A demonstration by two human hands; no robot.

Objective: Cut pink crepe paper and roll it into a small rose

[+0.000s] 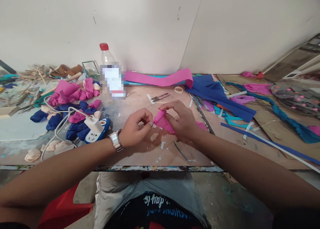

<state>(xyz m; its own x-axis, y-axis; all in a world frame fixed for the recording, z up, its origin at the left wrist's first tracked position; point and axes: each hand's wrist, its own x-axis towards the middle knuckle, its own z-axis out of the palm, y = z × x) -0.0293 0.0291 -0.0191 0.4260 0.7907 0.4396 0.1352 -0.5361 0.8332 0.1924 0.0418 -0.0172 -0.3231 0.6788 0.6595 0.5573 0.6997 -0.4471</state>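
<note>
A strip of pink crepe paper [167,123], partly rolled at its left end, is held just above the table. My right hand [183,120] has thumb and fingers closed around the rolled part, and the loose tail runs behind that hand to the right. At the roll's left tip, the thumb and forefinger of my left hand [136,127] are pinched together on the paper's edge. A pair of thread snips [160,97] lies behind the hands, near a roll of tape [178,89].
Pink and dark blue paper bundles [67,89] and a blue-white power strip [98,130] with a white cable stand left. A bottle [106,55] and a phone with a lit, blurred screen [113,80] are behind. Blue crepe paper [220,97] and cardboard [270,132] lie right.
</note>
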